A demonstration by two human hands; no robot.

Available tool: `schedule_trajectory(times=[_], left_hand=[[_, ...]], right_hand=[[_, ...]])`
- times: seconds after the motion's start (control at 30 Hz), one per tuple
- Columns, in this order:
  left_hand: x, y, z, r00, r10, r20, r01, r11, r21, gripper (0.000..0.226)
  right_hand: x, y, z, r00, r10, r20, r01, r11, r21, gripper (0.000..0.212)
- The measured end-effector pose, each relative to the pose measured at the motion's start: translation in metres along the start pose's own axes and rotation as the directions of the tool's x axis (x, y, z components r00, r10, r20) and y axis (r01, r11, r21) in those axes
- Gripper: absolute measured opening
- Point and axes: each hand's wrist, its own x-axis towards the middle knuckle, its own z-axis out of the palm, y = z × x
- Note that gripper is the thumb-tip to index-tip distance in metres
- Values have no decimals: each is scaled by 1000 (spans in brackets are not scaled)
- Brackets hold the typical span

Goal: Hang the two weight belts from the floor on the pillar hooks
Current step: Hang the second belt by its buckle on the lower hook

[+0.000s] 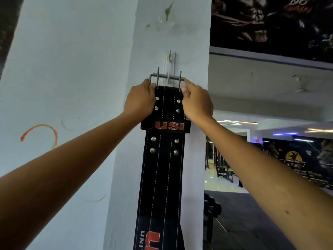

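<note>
Up against the white pillar [158, 42], the black leather weight belt [163, 159] hangs straight down, its long axis vertical, buckle end uppermost and the tail running out of sight below. The steel buckle [166, 77] sits right at the white hook [169, 69] fixed to the pillar, its cross-bar lying level across the hook's lower prong and its two pins standing upright; whether the bar is fully seated behind the prong I cannot tell. The left hand [139, 101] is curled closed around the belt's left edge just under the buckle, fingertips up by the bar's bent corner. The right hand [197, 102] is closed on the right edge, with thumb and forefinger pinching the bar's right end. The belt looks thick and stiff, stitched and riveted, so it should hold its flat shape rather than flop, and it likely has real weight pulling down on that small hook. The buckle end, just below the bar, seems the sensible place to hold it. Only this one belt is in view.
</note>
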Motion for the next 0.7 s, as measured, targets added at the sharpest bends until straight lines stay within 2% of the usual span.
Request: schedule_trajectory(times=[0.07,0.17,0.23,0.37,0.47,0.53,0.7], left_hand=[[-8,3,-3,998,3,61,0,999,-48,34],[-28,3,-5,991,59,121,-49,995,-87,50],[-48,4,-5,984,98,152,-95,995,-28,54],[-93,15,-15,983,37,182,-56,993,101,58],[-115,19,-26,970,45,241,-105,964,244,56],[-129,24,-36,947,41,320,-141,945,295,58],[-175,34,-74,852,19,523,-281,860,426,51]], right_hand=[[-16,6,-4,996,-52,75,54,998,-18,43],[-39,14,-12,989,-45,144,45,999,-3,39],[-55,16,-18,987,-23,161,14,998,59,37],[-84,11,-38,979,79,186,-114,976,183,40],[-105,8,-52,961,4,277,-34,994,104,39],[-121,6,-61,939,-37,343,17,998,62,48],[-170,-3,-76,912,-73,403,23,992,127,45]])
